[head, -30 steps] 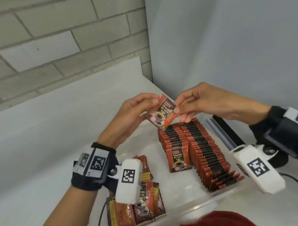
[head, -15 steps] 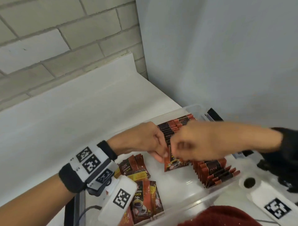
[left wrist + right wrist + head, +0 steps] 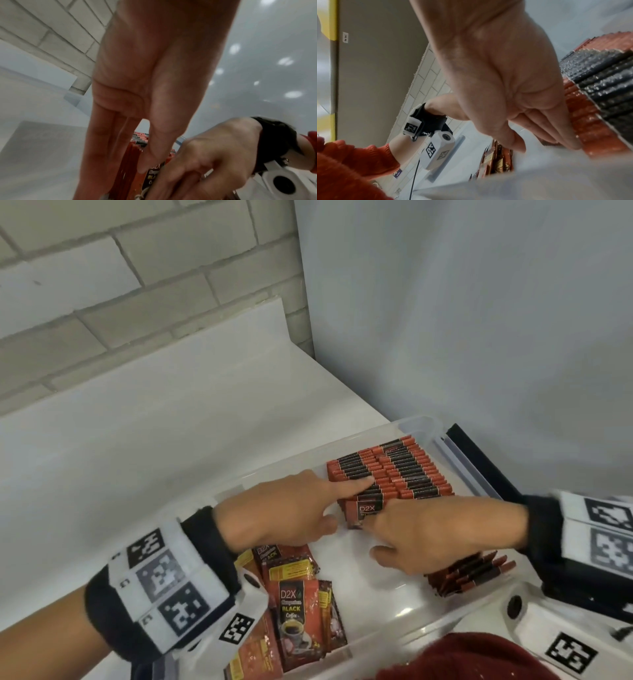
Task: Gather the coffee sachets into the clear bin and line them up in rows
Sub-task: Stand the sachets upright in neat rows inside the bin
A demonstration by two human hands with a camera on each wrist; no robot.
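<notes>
Lying flat nearest the camera, loose sachets sit face up at the near-left end of the bin, their long axes running roughly toward the far wall, with the print upright to the viewer. Just beyond them both hands meet at the near end of the left row. The left hand is released, its fingers straight and laid along the tops of that row, holding nothing. The right hand has its fingertips pressed against the front sachet, which stands on edge with its printed face toward the camera and its top edge crosswise to the row; its fingers look fairly straight, and whether they pinch the sachet cannot be told. Beside the left row stands the right row, touching it. Both rows run lengthwise from the bin's near side to its far end. A few leaning sachets show below the right wrist at the near end of the right row.

A second ago both hands held one sachet up in the air above the bin; now that sachet is down at the front of the left row and the hands are low inside the bin.
</notes>
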